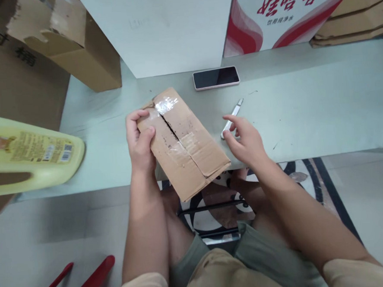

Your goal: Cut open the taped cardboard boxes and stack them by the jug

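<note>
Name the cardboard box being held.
The small, flat, taped brown cardboard box, gripped by the left hand; the larger brown cardboard boxes at upper left stand untouched.

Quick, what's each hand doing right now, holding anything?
Left hand: closed on the cardboard box.
Right hand: partly curled at the utility knife; whether its grip has closed cannot be told.
</note>
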Tool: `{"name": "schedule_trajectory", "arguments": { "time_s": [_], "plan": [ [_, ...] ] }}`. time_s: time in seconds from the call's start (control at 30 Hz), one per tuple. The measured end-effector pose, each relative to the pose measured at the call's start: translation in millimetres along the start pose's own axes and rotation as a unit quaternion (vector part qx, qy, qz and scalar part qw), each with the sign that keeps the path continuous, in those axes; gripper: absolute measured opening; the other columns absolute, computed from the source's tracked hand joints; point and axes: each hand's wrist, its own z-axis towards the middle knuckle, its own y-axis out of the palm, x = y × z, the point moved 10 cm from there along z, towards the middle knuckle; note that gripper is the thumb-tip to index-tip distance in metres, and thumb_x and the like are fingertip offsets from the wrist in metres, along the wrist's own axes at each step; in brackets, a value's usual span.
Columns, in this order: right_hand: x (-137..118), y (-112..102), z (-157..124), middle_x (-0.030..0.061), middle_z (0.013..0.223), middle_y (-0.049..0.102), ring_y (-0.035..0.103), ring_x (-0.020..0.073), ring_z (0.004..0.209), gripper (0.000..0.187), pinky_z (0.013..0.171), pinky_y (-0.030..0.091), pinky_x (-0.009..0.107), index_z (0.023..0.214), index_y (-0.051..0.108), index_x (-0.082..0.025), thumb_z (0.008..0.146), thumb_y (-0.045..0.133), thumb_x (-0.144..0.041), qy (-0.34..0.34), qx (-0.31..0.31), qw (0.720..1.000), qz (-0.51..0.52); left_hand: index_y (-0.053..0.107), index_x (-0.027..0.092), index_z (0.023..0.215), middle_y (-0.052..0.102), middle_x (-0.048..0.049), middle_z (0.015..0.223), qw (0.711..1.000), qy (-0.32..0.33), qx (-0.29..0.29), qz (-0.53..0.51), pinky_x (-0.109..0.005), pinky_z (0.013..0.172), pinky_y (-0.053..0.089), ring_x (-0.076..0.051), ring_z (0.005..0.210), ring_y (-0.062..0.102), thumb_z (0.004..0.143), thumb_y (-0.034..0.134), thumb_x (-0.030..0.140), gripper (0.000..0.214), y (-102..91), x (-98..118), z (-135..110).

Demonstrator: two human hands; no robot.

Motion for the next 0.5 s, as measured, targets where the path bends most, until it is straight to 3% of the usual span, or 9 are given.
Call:
{"name": "schedule_trajectory", "arguments": {
  "time_s": [0.1, 0.23, 0.3, 0.4, 0.5],
  "plan": [
    [20.1, 15.3, 6.4, 0.0102, 0.09, 0.065, 0.061, 0.0278, 0.086, 0.04, 0.071, 0.046, 0.038, 0.122, 0.072, -0.023, 0.093, 0.056, -0.043, 0.042, -0.073, 0.982, -0.167, 0.058, 0.024, 0.096, 0.062, -0.0052, 0.097, 1.0, 0.002, 0.008, 0.017, -0.036, 0.082, 0.045, -0.023, 0.095, 0.057, 0.06, 0.086, 0.051, 0.053, 0.4, 1.3, -0.1],
    [22.2, 19.1, 8.0, 0.0083, 0.084, 0.064, 0.054, 0.0231, 0.074, 0.022, 0.061, 0.034, 0.033, 0.096, 0.069, -0.022, 0.086, 0.063, -0.04, 0.05, -0.108, 0.973, -0.197, 0.063, 0.024, 0.094, 0.064, -0.004, 0.095, 1.0, 0.002, 0.017, -0.005, -0.033, 0.077, 0.046, -0.02, 0.089, 0.057, 0.059, 0.087, 0.044, 0.047, -0.5, 1.3, -0.4],
    [19.4, 10.2, 8.1, 0.0036, 0.076, 0.061, 0.049, 0.0192, 0.066, 0.015, 0.06, 0.031, 0.032, 0.092, 0.063, -0.022, 0.081, 0.064, -0.033, 0.058, -0.079, 0.982, -0.159, 0.065, 0.024, 0.094, 0.065, -0.0034, 0.095, 1.0, 0.008, 0.016, -0.015, -0.032, 0.076, 0.047, -0.02, 0.089, 0.059, 0.059, 0.087, 0.043, 0.045, -0.1, 1.9, -0.5],
    [10.2, -20.5, 3.9, -0.0037, 0.064, 0.049, 0.042, 0.015, 0.057, 0.011, 0.058, 0.033, 0.031, 0.087, 0.054, -0.024, 0.079, 0.06, -0.028, 0.052, 0.032, 0.997, -0.045, 0.065, 0.026, 0.095, 0.064, -0.0032, 0.095, 1.0, 0.018, 0.017, -0.001, -0.033, 0.075, 0.049, -0.02, 0.087, 0.06, 0.062, 0.087, 0.049, 0.046, 1.1, 3.6, -1.7],
    [-11.3, -56.1, -12.5, -0.0029, 0.07, 0.049, 0.045, 0.0148, 0.058, 0.013, 0.058, 0.038, 0.032, 0.088, 0.051, -0.026, 0.085, 0.06, -0.035, -0.028, 0.135, 0.985, 0.106, 0.062, 0.026, 0.096, 0.063, -0.0046, 0.099, 0.999, 0.023, 0.024, 0.028, -0.035, 0.082, 0.051, -0.024, 0.095, 0.063, 0.068, 0.082, 0.056, 0.046, 4.2, 3.6, -5.7]
  ]
}}
